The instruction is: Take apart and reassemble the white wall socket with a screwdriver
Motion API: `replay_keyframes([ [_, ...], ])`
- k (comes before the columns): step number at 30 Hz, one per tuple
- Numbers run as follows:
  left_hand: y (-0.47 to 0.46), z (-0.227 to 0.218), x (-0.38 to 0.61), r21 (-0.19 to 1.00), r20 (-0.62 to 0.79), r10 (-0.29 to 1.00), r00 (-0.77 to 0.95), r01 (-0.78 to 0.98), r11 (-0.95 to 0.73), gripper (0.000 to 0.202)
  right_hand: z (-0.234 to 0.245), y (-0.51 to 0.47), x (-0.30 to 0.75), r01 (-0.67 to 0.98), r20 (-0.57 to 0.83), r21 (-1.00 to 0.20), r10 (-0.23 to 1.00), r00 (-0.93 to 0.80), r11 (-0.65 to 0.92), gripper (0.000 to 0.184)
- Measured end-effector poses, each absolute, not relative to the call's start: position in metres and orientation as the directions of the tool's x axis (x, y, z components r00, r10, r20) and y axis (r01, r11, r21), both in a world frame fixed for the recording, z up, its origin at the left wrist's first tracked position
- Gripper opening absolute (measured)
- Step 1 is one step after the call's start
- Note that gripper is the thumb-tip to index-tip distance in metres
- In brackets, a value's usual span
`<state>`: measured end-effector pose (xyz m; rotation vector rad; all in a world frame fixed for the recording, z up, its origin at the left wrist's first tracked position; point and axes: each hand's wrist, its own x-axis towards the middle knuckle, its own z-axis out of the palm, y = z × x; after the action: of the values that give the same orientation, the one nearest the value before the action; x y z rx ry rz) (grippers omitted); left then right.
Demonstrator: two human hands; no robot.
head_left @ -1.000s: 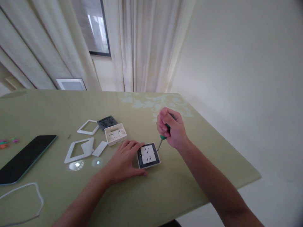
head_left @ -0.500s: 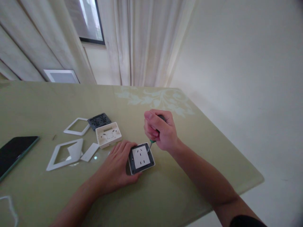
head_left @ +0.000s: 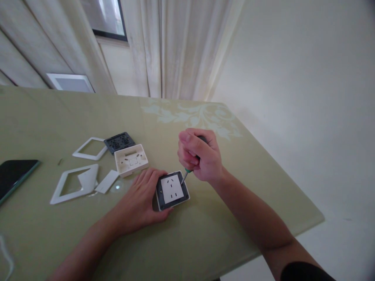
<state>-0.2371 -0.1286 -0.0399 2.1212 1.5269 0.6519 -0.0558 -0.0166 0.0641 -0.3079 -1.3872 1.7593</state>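
Note:
A wall socket (head_left: 172,190) with a white slotted face and dark grey frame lies face up on the table. My left hand (head_left: 143,199) grips its left side, fingers along the far edge and thumb along the near edge. In a fist, my right hand (head_left: 200,154) holds a screwdriver (head_left: 187,171) with a dark handle and green collar. The screwdriver leans to the right, its tip at the right side of the socket's grey frame. The fist covers most of the handle.
Left of the socket lie a white back box (head_left: 131,160), a dark grey plate (head_left: 119,142), a white frame (head_left: 90,149), another white frame (head_left: 58,191) and a white blank piece (head_left: 107,181). A phone (head_left: 14,177) rests at far left. The table (head_left: 249,187) ends near the wall at right.
The view has shifted slightly, so the table items sit a little higher and further left. Both hands keep their grips, and the screwdriver tip stays at the socket's right side.

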Motion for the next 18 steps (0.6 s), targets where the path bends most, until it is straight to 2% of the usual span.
replay_keyframes([
  [6, -0.128, -0.041, -0.236, 0.616, 0.123, 0.957, 0.263, 0.736, -0.282, 0.072, 0.061, -0.017, -0.053, -0.443, 0.314, -0.897, 0.679, -0.663, -0.018, 0.053],
  [10, -0.127, -0.042, -0.238, 0.632, 0.135, 0.954, 0.268, 0.718, -0.291, 0.072, 0.059, -0.016, -0.045, -0.431, 0.364, -0.903, 0.519, -0.773, -0.009, 0.049],
  [13, -0.126, -0.041, -0.240, 0.643, 0.144, 0.950, 0.277, 0.703, -0.303, 0.069, 0.057, -0.010, -0.041, -0.374, 0.342, -0.927, 0.363, -0.866, -0.019, 0.048],
  [15, -0.126, -0.040, -0.242, 0.651, 0.137, 0.948, 0.286, 0.696, -0.304, 0.068, 0.054, -0.003, -0.039, -0.355, 0.318, -0.931, 0.296, -0.901, -0.080, 0.051],
  [18, -0.125, -0.038, -0.244, 0.663, 0.120, 0.938, 0.324, 0.677, -0.319, 0.075, 0.046, 0.011, -0.040, -0.395, 0.332, -0.879, 0.253, -0.909, -0.267, 0.057],
])
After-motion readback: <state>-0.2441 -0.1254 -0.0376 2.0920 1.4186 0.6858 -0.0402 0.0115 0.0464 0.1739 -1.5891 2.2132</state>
